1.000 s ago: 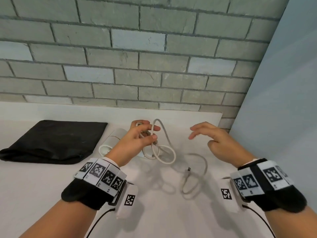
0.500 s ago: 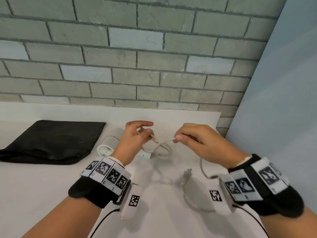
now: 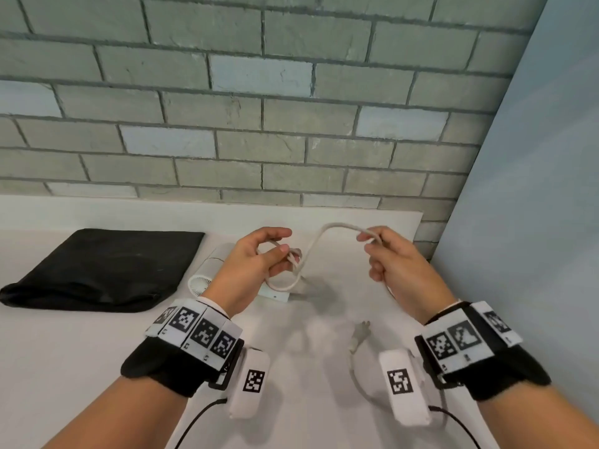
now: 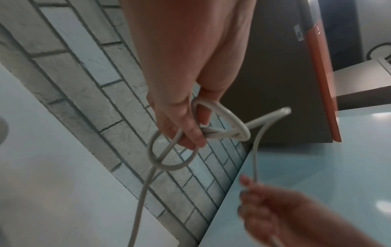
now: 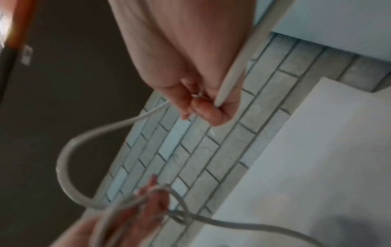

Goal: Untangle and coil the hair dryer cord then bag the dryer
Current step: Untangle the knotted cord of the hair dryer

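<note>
Hair dryer (image 3: 212, 270): white, lying on the white table (image 3: 81, 351), just right of the flat black bag (image 3: 97, 270) and partly hidden behind the left hand (image 3: 249, 270). Left hand: raised above the table, fingers curled around a knotted loop of the cord (image 3: 319, 236). Cord: arches from the knot across to the right hand (image 3: 398, 270). Right hand: thumb and fingertips pinch the cord; remaining fingers curled. Below, the cord drops to the table, where the plug (image 3: 359, 335) lies between the wrists.
</note>
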`<state>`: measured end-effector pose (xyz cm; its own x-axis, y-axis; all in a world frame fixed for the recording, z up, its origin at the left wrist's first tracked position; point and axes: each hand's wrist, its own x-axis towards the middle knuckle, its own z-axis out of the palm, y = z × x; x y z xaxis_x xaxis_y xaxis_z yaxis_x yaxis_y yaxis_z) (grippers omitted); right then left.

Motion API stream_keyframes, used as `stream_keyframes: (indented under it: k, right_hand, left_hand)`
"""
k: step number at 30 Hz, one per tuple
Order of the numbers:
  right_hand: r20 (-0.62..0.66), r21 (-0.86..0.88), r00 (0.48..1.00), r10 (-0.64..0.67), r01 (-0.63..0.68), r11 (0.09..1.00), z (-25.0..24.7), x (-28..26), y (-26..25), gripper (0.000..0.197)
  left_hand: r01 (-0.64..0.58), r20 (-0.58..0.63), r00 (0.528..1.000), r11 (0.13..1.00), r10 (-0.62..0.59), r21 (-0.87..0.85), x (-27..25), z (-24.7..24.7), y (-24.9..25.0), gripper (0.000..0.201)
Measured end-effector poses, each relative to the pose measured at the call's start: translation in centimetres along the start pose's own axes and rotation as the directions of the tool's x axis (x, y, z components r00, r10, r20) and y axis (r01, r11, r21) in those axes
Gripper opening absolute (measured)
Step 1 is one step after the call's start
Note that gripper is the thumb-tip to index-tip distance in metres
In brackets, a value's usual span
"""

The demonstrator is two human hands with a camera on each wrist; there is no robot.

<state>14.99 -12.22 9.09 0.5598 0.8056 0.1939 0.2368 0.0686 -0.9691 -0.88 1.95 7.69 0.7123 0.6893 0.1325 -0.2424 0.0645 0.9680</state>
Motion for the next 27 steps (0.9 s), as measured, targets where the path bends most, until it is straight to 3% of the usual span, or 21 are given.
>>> stream_keyframes:
  k: [4,7,10,11,13,14,16,19,21,27]
  right_hand:
    - [0.294,0.029,0.952,-0.089,0.084,0.996,1.8,-2.0,-3.2,0.022]
    - [0.517,-0.103,0.843,-0.147,0.232,0.967,3.1,-3.9,-3.7,0.024]
    - [0.673,-0.301,0.740,-0.006,0.281,0.911,3.6,-4.3,-2.2,0.012]
    - [0.662,-0.425,0.748,0.045,0.326,0.845,3.6,-4.0,-1.4,0.010]
    - [0.567,-0.640,0.819,0.091,0.368,0.675,3.2,-3.1,0.5,0.014]
    - [0.509,-0.679,0.856,0.090,0.335,0.654,3.0,-2.8,1.2,0.015]
    - [0.427,-0.605,0.904,0.041,0.252,0.755,3.0,-2.4,1.6,0.017]
    - [0.288,-0.214,0.958,-0.007,0.071,0.974,3.7,-1.9,0.6,0.018]
    - [0.228,-0.044,0.973,0.046,-0.037,0.998,4.2,-1.8,-0.4,0.019]
    - [0.293,0.085,0.947,0.133,-0.165,0.983,4.0,-1.7,-0.8,0.010]
  left_hand:
    - [-0.023,-0.109,0.994,1.000,0.024,0.019,0.4,0.0,-0.3,0.018]
    - [-0.066,-0.140,0.988,0.997,0.071,0.043,0.7,0.2,0.1,0.021]
    - [-0.107,-0.122,0.987,0.994,0.107,0.010,0.7,0.3,0.6,0.022]
    - [-0.117,-0.111,0.987,0.993,0.115,-0.015,0.6,0.3,0.8,0.022]
    - [-0.138,-0.055,0.989,0.988,0.134,-0.069,0.1,0.3,1.2,0.021]
    - [-0.150,-0.016,0.989,0.985,0.150,-0.083,-0.1,0.4,1.3,0.022]
    - [-0.181,0.050,0.981,0.980,0.186,-0.079,-0.6,0.7,1.3,0.028]
    - [-0.204,0.134,0.969,0.979,0.206,-0.026,-1.0,1.1,0.9,0.041]
    - [-0.213,0.179,0.963,0.976,0.202,0.046,-1.2,1.4,0.6,0.046]
    - [-0.277,0.324,0.926,0.931,0.194,0.237,-1.5,1.3,0.5,0.067]
